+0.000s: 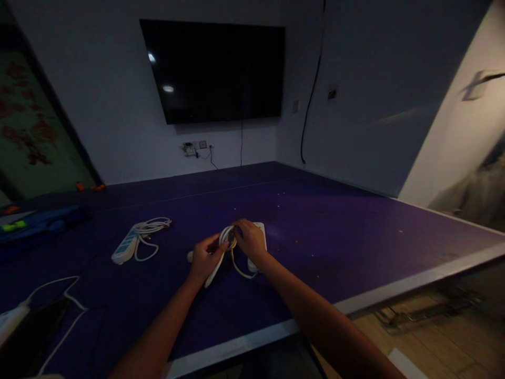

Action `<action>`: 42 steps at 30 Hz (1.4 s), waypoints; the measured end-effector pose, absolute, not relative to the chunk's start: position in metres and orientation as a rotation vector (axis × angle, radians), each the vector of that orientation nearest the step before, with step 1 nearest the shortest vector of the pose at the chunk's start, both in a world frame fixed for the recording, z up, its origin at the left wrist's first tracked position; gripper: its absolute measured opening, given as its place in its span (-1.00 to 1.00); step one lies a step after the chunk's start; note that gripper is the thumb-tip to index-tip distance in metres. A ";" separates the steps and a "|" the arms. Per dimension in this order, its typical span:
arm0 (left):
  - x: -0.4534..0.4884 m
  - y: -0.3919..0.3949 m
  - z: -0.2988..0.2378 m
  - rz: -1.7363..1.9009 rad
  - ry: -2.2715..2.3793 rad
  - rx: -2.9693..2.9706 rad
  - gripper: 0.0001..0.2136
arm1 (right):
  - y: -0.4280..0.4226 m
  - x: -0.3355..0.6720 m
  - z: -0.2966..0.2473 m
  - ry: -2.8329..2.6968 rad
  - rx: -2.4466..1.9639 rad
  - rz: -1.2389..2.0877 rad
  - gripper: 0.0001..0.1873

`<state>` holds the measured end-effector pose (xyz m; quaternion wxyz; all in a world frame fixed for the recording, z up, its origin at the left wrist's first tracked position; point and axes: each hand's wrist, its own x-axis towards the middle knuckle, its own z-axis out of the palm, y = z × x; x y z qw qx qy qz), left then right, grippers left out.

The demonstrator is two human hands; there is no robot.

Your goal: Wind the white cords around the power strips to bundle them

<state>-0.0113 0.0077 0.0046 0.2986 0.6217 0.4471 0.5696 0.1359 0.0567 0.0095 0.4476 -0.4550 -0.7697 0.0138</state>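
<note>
Both my hands are on a coiled white power cord (pixel 225 235) above the purple tabletop. My left hand (pixel 205 257) pinches the coil from the left, thumb across its lower part. On the coil's right side, the fingers of my right hand (pixel 250 237) are closed around the loops. Part of the cord curves down to a white power strip (pixel 260 229), which lies partly hidden behind my right hand and wrist. A white cord section sticks out below my left hand. What looks like the plug (pixel 190 256) shows just left of that hand.
Another power strip (pixel 125 246) with its cord bundled lies to the left. At the lower left are a white strip (pixel 11 322) with a cable and a dark flat object (pixel 37 337). Blue fabric (pixel 51 221) lies far left. The table's pale edge (pixel 244 345) runs close in front.
</note>
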 end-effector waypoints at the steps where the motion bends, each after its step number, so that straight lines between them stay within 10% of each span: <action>1: -0.011 0.007 0.005 1.500 1.173 1.636 -0.62 | 0.057 0.136 0.009 -1.901 -1.139 0.036 -0.81; 20: -0.017 0.004 0.002 1.209 0.668 1.748 -0.20 | 0.071 0.143 -0.002 -1.775 -1.381 0.094 -0.77; 42: -0.009 0.009 -0.002 1.434 1.101 1.653 -0.38 | 0.063 0.139 0.010 -1.892 -1.353 0.116 -0.75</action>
